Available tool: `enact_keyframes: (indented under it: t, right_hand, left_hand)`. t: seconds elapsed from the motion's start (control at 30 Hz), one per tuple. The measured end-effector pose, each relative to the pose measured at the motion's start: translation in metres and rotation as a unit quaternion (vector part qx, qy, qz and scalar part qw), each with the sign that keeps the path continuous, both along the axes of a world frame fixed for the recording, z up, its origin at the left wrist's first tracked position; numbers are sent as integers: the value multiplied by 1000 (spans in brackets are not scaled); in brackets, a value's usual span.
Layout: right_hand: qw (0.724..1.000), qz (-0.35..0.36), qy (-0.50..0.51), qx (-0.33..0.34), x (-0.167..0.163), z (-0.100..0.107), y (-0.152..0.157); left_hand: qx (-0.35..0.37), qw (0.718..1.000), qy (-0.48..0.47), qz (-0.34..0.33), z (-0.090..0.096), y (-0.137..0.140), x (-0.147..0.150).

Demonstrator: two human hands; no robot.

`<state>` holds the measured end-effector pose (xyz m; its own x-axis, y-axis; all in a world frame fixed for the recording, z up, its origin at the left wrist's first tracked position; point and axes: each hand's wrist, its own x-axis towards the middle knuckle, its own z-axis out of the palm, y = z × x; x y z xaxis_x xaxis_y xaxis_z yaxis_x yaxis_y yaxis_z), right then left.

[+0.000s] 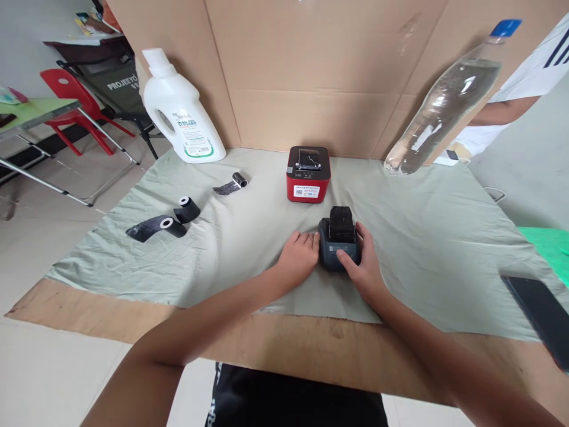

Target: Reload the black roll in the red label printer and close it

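Observation:
A dark blue-grey portable label printer sits on the cloth in front of me, with a black strip standing out of its top. My right hand grips its right side, thumb on the front and fingers around the far right edge. On the other side, my left hand rests on the cloth with fingers curled in, its edge against or very close to the printer's left side. Behind stands a red and black printer, also with a dark strip on top.
Rolls of black ribbon lie at left, partly unwound, with a smaller roll farther back. A white detergent bottle and a tilted water bottle lean against the cardboard wall. A phone lies right. Another person's arm shows behind.

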<state>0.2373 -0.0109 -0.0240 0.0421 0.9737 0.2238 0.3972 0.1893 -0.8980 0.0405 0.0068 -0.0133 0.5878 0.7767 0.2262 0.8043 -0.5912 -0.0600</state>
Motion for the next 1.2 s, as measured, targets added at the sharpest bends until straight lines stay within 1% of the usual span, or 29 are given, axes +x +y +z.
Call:
enact_keyframes:
  t: [0.17, 0.47, 0.8, 1.2]
  right_hand:
    - [1000, -4, 10, 2, 0, 0, 0]
    - [1000, 9, 6, -3, 2, -1, 2]
    - [1000, 1, 6, 4, 0, -1, 2]
    - [999, 2, -31, 9, 0, 2, 2]
  left_hand:
    - [8, 1000, 7, 5, 2, 0, 0]
    - [-11, 1000, -16, 3, 1, 3, -2]
    - [-36, 999, -34, 8, 1, 5, -2]
    - [-37, 999, -21, 4, 1, 4, -1]
